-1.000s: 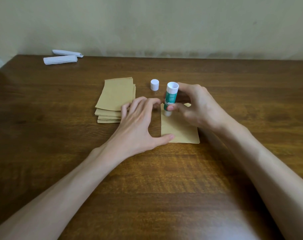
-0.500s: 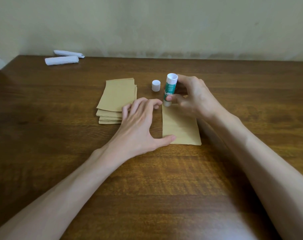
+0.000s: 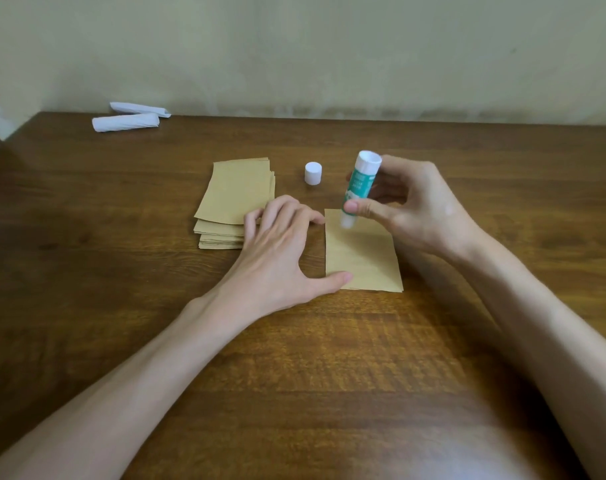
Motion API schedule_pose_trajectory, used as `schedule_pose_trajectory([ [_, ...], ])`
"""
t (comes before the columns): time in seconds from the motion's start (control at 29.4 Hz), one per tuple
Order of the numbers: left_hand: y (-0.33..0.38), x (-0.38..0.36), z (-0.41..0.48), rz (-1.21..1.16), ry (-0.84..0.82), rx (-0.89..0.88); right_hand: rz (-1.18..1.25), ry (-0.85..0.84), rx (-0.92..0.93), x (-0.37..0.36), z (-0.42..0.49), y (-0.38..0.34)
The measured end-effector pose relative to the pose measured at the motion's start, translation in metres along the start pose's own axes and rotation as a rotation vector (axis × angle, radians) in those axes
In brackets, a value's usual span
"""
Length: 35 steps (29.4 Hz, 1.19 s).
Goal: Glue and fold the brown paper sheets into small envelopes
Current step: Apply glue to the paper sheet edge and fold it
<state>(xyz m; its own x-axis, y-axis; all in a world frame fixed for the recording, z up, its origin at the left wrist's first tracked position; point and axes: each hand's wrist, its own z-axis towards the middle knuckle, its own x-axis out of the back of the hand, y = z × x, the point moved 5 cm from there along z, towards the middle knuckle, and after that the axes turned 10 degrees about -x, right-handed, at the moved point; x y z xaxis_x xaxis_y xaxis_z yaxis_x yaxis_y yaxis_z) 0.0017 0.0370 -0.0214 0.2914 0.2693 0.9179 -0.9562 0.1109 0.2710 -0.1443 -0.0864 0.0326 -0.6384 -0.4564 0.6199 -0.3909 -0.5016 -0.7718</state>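
Brown paper sheet [image 3: 362, 258], one, lies flat at frame centre, one stack of sheets [image 3: 235, 192] just left of it. The left hand [image 3: 277, 251], fingers spread, pins its left edge. The right hand [image 3: 422, 209] pinches one glue stick [image 3: 362, 181], tip on the sheet's far edge. One white cap [image 3: 313, 173] stands beyond. Two white rolls [image 3: 125, 122] lie upper left on the wooden table [image 3: 329, 375]; pale wall [image 3: 294, 46] behind.

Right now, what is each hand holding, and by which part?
The right hand pinches the glue stick by its lower barrel, tip down on the paper sheet. The left hand holds nothing; its thumb presses that sheet's near corner.
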Motion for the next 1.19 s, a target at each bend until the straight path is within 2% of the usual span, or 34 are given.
schedule_pose_trajectory([
  [0.14, 0.000, 0.000, -0.001, 0.003, 0.017, 0.001, 0.002, -0.073, 0.019, -0.013, -0.010, -0.001],
  [0.31, 0.001, 0.001, -0.001, 0.002, 0.022, 0.010, -0.146, -0.108, 0.066, -0.023, -0.009, -0.002],
  [0.95, 0.001, 0.000, -0.001, 0.002, 0.008, 0.009, -0.204, 0.096, -0.008, -0.026, 0.032, 0.008],
  [1.12, 0.000, 0.000, -0.001, 0.010, -0.017, -0.014, -0.017, 0.220, -0.043, -0.007, 0.027, 0.011],
  [1.19, 0.000, 0.001, 0.000, 0.012, -0.025, -0.016, 0.011, 0.211, -0.050, 0.001, 0.019, 0.009],
])
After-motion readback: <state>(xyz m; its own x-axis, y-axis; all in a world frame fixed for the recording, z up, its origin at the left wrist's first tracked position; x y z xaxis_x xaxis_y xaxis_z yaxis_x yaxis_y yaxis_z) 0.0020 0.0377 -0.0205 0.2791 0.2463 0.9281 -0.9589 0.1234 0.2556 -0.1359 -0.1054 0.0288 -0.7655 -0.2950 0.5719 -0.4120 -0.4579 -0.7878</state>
